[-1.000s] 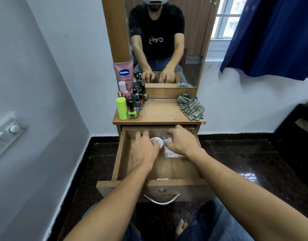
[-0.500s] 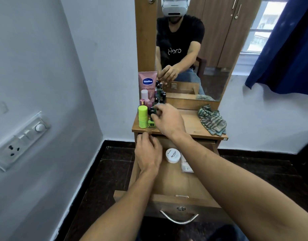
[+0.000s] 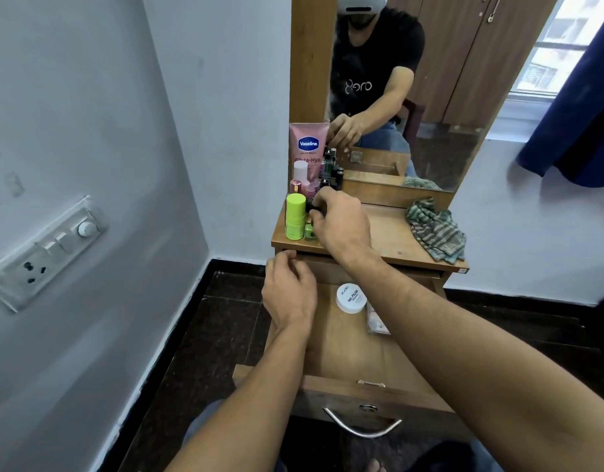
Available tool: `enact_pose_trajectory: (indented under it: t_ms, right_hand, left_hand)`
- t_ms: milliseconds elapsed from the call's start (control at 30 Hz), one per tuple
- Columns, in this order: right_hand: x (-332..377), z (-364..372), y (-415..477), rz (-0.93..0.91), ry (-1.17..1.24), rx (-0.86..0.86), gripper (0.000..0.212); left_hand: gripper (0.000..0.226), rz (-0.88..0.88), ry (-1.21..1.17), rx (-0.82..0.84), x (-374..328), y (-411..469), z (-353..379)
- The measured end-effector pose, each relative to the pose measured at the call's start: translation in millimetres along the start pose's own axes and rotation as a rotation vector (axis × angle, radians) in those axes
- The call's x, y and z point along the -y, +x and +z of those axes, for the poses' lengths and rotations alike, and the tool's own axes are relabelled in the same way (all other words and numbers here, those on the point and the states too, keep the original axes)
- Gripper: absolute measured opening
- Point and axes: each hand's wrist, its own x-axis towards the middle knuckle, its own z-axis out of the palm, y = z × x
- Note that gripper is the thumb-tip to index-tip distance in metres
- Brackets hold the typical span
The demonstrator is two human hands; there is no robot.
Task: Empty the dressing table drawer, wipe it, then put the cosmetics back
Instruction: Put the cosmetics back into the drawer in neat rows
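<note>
Fingers of the right hand (image 3: 341,226) pinch a small dark-capped bottle (image 3: 315,208) at the wooden dressing table's (image 3: 389,240) left edge; left hand (image 3: 288,294), loosely curled, hovers over the open drawer (image 3: 341,349) holding a round white jar (image 3: 351,298).

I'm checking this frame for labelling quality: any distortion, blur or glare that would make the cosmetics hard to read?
Head view: wide-angle bending bows the wall switchboard and drawer edges; the window is blown out in the mirror; the Vaseline tube and white jar labels read clearly; small bottles by the right hand are too small and partly hidden.

Tabletop (image 3: 379,233) with cosmetics (image 3: 295,216), cloth (image 3: 435,229)
</note>
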Motion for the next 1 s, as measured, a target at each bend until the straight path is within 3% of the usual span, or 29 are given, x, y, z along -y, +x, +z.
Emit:
enact_pose_trajectory:
  t_ms: [133,300,667,1000]
  right_hand:
    - [-1,-8,-4,0.005,0.082,-0.058,0.012]
    - [-12,-21,-37,-0.036,0.146,-0.055,0.012]
    - [-41,0,-133,0.051,0.214,0.516,0.008]
    - [-30,16,-142,-0.064,0.272,0.653,0.011]
  left_hand:
    - [0.023,-0.063,-0.063,-0.040,1,3,-4]
    - [0.025,-0.324,-0.253,-0.069,10,10,-17]
    - [0.029,-0.589,-0.523,-0.063,9,6,-30]
    - [0.035,-0.677,-0.621,-0.093,15,11,-28]
